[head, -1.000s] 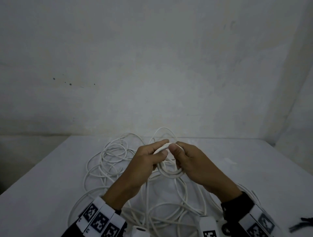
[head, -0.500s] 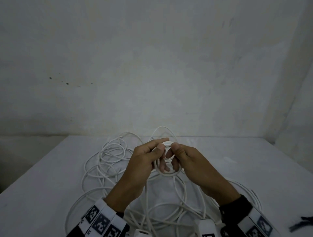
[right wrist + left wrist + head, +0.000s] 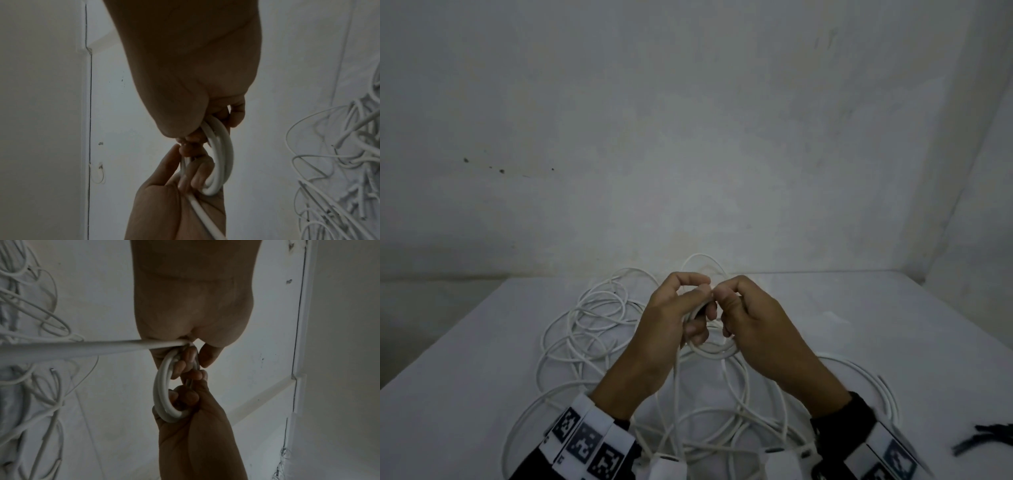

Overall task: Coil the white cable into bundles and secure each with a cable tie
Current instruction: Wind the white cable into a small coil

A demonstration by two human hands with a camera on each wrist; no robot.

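Gripping a small coil of the white cable, the left hand and right hand meet above the table, thumbs and forefingers pinched together at the coil's top. Both hands are curled, not spread. The left wrist view shows what the head view hides: several turns stacked into one ring, the fingers of the left hand hooked through it, and a single strand running off taut toward the loose heap. The right wrist view shows the same ring edge-on, held at both ends, with one strand crossing the left palm. Loose loops of cable lie spread over the table beneath and beyond the hands. Dark strips, blurred, lie at the table's right edge.
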